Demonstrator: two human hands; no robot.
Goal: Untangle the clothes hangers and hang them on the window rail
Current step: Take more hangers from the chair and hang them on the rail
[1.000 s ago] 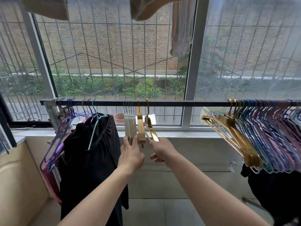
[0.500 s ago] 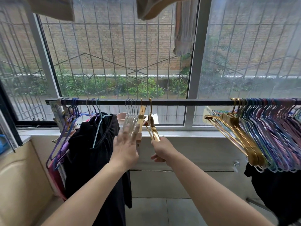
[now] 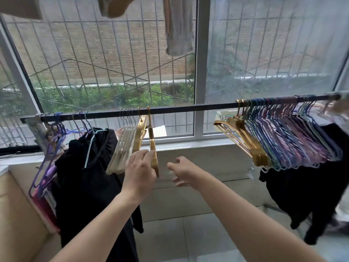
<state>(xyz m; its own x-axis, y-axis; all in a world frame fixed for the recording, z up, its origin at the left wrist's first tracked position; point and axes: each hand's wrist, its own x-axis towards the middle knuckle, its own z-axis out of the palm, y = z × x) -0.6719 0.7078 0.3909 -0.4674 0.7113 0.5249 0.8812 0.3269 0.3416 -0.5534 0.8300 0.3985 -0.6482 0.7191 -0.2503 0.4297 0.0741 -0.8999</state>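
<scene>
- Since a second ago the right hand (image 3: 184, 172) has let go of the right gold hanger (image 3: 153, 148) and drawn away to its right; the left hand (image 3: 140, 172) has shifted from the white hangers (image 3: 122, 148) onto the gold pair.
- Landmark: the black window rail (image 3: 188, 107), running across the window from low left to higher right.
- Left hand: below the rail's middle, fingers fairly straight and spread, fingertips resting against the lower ends of the left gold hanger (image 3: 139, 135) and the right gold hanger; no clear grip shows.
- Right hand: below the rail, just right of the gold pair, apart from it, fingers loosely curled, holding nothing.
- Both gold hangers hook over the rail side by side near its middle, the left one tilted.
- White hangers hang in a tight bunch on the rail just left of the gold pair, swung out leftward.
- Black garment (image 3: 88, 167) hangs from the rail's left part, among blue and purple wire hangers (image 3: 56, 129).
- On the rail's right part hangs a dense row of pastel hangers (image 3: 294, 137), with more gold hangers (image 3: 243, 140) at its left end.
- Another dark garment (image 3: 302, 186) hangs below the rail's right end.
</scene>
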